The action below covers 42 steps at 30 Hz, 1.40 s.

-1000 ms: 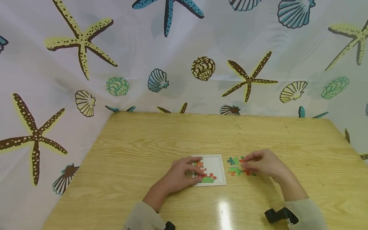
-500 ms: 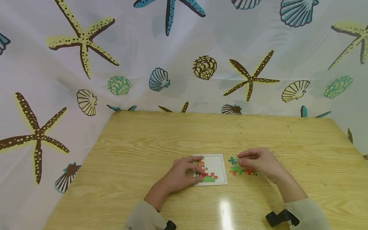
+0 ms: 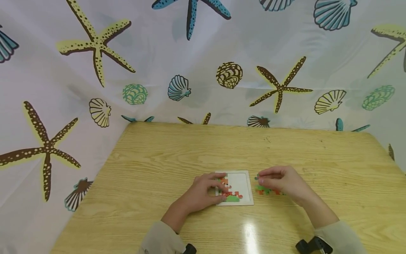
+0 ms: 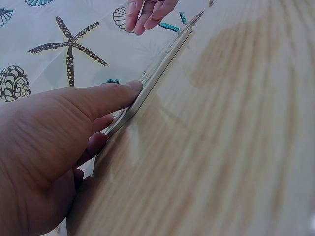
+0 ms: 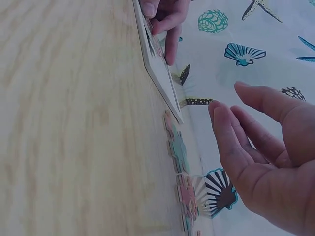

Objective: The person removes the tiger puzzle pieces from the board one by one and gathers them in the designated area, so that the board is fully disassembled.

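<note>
A white-framed puzzle board [image 3: 250, 194] lies on the table, with orange, red and green pieces [image 3: 232, 198] along its left and lower parts. My left hand [image 3: 201, 192] rests over its left side, fingers spread on the pieces; the left wrist view has the thumb [image 4: 115, 96] on the board's edge [image 4: 160, 73]. Just right of the board are loose, colourful pieces [image 3: 264, 190], partly covered by my right hand [image 3: 287, 181]. In the right wrist view, my right hand [image 5: 268, 147] hovers beside these pieces [image 5: 179, 152], thumb and fingers apart, with nothing visible between them.
The wooden table [image 3: 177, 151] extends around the board and both hands. Behind it and at its sides hangs a white cloth [image 3: 203, 46] printed with starfish and shells. Black straps or mounts [image 3: 312, 245] are at the sleeve cuffs.
My right hand has moved left over the loose pieces, from the red ones toward the blue-green one. My left hand stays on the board. The head view has shifted slightly.
</note>
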Motion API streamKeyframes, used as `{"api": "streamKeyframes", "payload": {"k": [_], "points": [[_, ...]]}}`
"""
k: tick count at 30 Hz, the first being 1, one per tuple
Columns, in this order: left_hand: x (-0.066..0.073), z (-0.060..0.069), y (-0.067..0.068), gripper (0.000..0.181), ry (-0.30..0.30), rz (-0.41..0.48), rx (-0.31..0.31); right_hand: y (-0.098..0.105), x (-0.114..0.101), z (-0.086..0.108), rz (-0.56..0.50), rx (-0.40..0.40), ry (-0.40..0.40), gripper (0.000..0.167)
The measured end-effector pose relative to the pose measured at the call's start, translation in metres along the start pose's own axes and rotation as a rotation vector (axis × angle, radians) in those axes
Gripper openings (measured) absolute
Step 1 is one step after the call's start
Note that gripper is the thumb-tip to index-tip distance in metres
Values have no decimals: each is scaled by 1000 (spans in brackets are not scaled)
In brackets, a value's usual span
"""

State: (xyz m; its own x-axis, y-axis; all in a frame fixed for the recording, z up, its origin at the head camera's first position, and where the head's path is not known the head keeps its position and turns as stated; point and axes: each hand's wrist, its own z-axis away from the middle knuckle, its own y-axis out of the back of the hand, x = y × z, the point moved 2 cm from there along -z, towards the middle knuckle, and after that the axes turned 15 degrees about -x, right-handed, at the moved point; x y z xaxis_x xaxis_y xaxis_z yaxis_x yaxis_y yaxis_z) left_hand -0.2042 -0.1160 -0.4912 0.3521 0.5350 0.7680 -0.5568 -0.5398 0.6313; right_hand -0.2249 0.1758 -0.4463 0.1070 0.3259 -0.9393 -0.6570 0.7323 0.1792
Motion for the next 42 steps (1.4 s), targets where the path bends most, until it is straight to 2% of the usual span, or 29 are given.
{"api": "streamKeyframes", "payload": {"k": [14, 27, 35, 42], "points": [[0, -1, 0, 14, 12, -5, 12, -18, 2, -11, 9, -16, -16, 46], [-2, -1, 1, 14, -4, -21, 16, -33, -1, -23, 14, -81, -10, 45], [-3, -1, 1, 13, -2, -31, 23, -39, -6, -24, 22, -142, 18, 40], [-1, 0, 0, 13, 1, -29, 26, -42, -6, -25, 30, -159, 28, 37]]}}
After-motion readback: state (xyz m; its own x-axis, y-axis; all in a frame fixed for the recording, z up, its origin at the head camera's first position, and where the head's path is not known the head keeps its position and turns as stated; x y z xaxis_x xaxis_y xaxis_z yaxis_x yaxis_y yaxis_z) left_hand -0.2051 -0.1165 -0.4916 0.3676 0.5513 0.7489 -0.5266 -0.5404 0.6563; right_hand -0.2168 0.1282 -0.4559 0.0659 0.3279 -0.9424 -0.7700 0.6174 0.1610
